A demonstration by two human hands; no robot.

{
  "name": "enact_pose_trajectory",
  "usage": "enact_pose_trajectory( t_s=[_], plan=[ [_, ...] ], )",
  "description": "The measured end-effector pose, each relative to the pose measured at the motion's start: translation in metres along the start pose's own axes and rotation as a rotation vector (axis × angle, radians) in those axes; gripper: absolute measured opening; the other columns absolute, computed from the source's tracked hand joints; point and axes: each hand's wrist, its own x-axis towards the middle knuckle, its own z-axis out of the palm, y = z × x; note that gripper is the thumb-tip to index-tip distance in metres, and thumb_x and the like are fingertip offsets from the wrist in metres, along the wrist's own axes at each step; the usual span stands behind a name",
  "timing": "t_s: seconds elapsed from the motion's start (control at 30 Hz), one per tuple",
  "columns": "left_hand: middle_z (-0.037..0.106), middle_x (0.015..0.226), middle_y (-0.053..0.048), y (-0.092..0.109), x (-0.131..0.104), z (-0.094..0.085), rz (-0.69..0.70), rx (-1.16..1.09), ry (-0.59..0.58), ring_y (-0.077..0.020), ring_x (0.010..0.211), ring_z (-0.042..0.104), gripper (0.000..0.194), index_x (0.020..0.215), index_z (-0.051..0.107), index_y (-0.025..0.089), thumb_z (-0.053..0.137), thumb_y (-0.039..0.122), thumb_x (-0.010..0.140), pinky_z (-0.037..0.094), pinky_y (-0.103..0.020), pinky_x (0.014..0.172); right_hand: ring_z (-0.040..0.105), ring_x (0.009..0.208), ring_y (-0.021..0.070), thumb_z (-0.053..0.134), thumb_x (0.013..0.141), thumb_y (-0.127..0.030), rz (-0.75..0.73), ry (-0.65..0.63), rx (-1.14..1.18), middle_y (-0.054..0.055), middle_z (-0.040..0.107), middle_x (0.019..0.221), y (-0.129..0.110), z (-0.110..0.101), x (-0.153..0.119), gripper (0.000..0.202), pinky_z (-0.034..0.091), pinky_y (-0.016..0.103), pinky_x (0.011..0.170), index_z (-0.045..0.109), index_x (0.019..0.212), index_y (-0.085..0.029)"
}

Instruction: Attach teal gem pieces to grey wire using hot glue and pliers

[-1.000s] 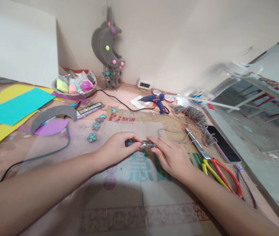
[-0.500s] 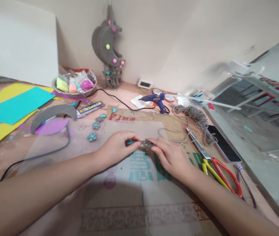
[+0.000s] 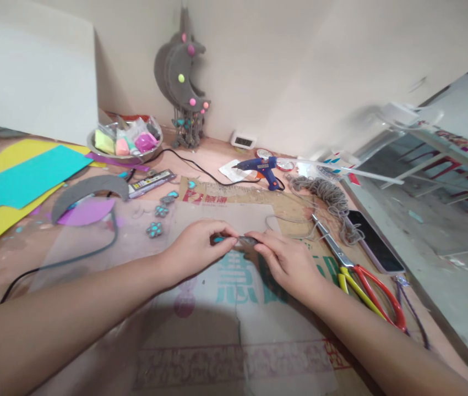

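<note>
A small dark grey piece [image 3: 248, 240] is pinched between both hands over the middle of the translucent sheet. My left hand [image 3: 203, 247] has thumb and forefinger closed on its left end, where a bit of turquoise shows. Fingers of my right hand [image 3: 286, 261] are closed on the right end. Most of the piece is hidden by the fingertips. A thin grey cord [image 3: 239, 319] runs down the sheet below the hands. Left of my left hand lie grey and turquoise flower pieces [image 3: 154, 229] and a turquoise heart [image 3: 191, 185].
Scissors [image 3: 337, 247], a phone [image 3: 376, 242] and grey yarn [image 3: 331, 198] lie at right. Behind are a blue glue gun [image 3: 261, 164] and a bowl [image 3: 124, 158] of clay packs. A grey crescent [image 3: 89, 187] and foam sheets [image 3: 31, 179] are at left. A moon ornament [image 3: 180, 77] hangs behind.
</note>
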Motion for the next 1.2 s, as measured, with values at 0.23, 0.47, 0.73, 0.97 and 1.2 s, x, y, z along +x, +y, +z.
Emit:
enact_pose_trajectory(
  t_s=[0.23, 0.47, 0.73, 0.97, 1.2],
  plan=[
    [0.07, 0.086, -0.001, -0.001, 0.001, -0.002, -0.021, -0.073, -0.011, -0.0134, 0.079, 0.063, 0.017, 0.089, 0.066, 0.018, 0.053, 0.027, 0.084, 0.047, -0.023, 0.075, 0.058, 0.071, 0.0154, 0.038, 0.094, -0.036, -0.097, 0.178, 0.062, 0.005, 0.063, 0.082, -0.001, -0.005, -0.005, 0.034, 0.043, 0.026, 0.063, 0.054, 0.118, -0.018],
    [0.07, 0.086, -0.002, 0.0, 0.001, -0.003, -0.054, -0.12, -0.018, -0.0148, 0.079, 0.064, 0.022, 0.092, 0.065, 0.016, 0.05, 0.03, 0.086, 0.049, -0.026, 0.073, 0.056, 0.07, 0.0147, 0.052, 0.089, -0.035, -0.156, 0.089, -0.028, 0.003, 0.064, 0.079, -0.003, 0.002, -0.003, 0.023, 0.04, 0.027, 0.065, 0.062, 0.102, -0.019],
    [0.071, 0.09, -0.004, -0.004, 0.002, 0.0, -0.069, -0.22, -0.001, -0.015, 0.085, 0.066, 0.021, 0.102, 0.06, 0.017, 0.049, 0.024, 0.086, 0.051, -0.027, 0.08, 0.057, 0.067, 0.015, 0.052, 0.088, -0.039, -0.128, 0.173, -0.035, 0.004, 0.063, 0.076, -0.004, 0.0, -0.001, 0.029, 0.041, 0.026, 0.062, 0.06, 0.105, -0.018],
    [0.071, 0.092, -0.005, -0.004, 0.0, 0.0, -0.038, -0.294, -0.033, -0.0149, 0.087, 0.066, 0.022, 0.106, 0.058, 0.016, 0.049, 0.025, 0.088, 0.052, -0.027, 0.079, 0.057, 0.061, 0.0141, 0.058, 0.084, -0.039, 0.129, 0.155, 0.145, 0.001, 0.062, 0.07, 0.0, 0.006, -0.002, 0.026, 0.042, 0.024, 0.057, 0.059, 0.1, -0.019],
    [0.071, 0.094, -0.006, -0.003, -0.002, 0.003, -0.012, -0.283, -0.085, -0.0152, 0.087, 0.066, 0.025, 0.109, 0.057, 0.016, 0.051, 0.025, 0.087, 0.051, -0.028, 0.081, 0.059, 0.062, 0.0124, 0.054, 0.079, -0.015, 0.147, 0.033, 0.329, 0.0, 0.067, 0.072, -0.002, 0.012, 0.002, 0.015, 0.043, 0.022, 0.059, 0.066, 0.086, -0.021]
  ],
)
